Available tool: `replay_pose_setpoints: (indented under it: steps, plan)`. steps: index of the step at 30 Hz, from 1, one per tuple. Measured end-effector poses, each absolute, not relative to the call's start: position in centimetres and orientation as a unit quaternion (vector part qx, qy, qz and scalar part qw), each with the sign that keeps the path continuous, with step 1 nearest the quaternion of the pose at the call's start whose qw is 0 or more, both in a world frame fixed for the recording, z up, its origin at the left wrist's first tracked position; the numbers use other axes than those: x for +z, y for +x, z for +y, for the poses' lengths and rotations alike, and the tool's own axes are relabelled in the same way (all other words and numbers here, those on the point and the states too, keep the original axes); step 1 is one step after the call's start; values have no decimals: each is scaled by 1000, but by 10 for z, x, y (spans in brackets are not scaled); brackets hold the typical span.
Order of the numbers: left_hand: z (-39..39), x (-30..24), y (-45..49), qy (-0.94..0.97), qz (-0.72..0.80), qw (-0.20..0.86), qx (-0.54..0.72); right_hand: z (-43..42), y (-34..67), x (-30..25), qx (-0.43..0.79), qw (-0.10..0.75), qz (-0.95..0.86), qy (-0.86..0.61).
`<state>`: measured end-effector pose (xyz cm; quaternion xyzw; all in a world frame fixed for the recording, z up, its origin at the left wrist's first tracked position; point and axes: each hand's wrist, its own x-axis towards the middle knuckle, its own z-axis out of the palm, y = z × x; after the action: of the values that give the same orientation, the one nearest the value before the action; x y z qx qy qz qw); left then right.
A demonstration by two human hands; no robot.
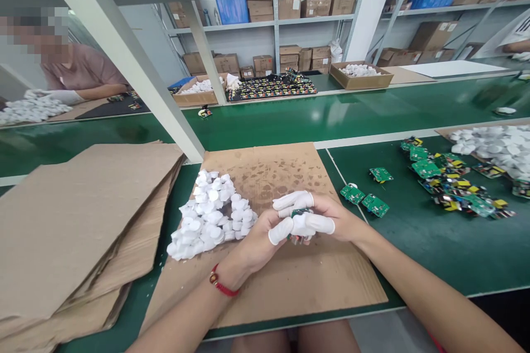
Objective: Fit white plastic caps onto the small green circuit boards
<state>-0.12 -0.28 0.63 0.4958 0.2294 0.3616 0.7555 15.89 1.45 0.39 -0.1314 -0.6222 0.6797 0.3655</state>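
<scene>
My left hand (252,245) and my right hand (331,218) meet over a brown cardboard sheet (269,174), their fingers in white finger cots. Between them they pinch a small green circuit board (300,225), mostly hidden by my fingers. Just left of my left hand lies a heap of white plastic caps (209,215). Three loose green circuit boards (375,205) rest on the green bench mat to the right of my right hand, close to its fingers.
A larger heap of circuit boards (451,185) and a box of white caps (497,146) lie at right. Flattened cardboard (70,231) is stacked at left. A steel upright (136,71) rises ahead; a gloved co-worker (83,69) works beyond, before cartons on shelves.
</scene>
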Motion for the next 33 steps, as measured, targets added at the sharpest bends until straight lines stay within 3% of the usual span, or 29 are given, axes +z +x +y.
replay_pose_setpoints:
  steps: [17, 26, 33]
  plan:
    - [-6, 5, 3, 455, 221, 780, 370, 14, 159, 2, 661, 367, -637, -150]
    - [-3, 8, 2, 416, 274, 784, 370, 18, 156, 2, 491, 435, -729, -193]
    - [2, 9, -3, 412, 259, 804, 341, 28, 167, -4, 671, 345, -644, -122]
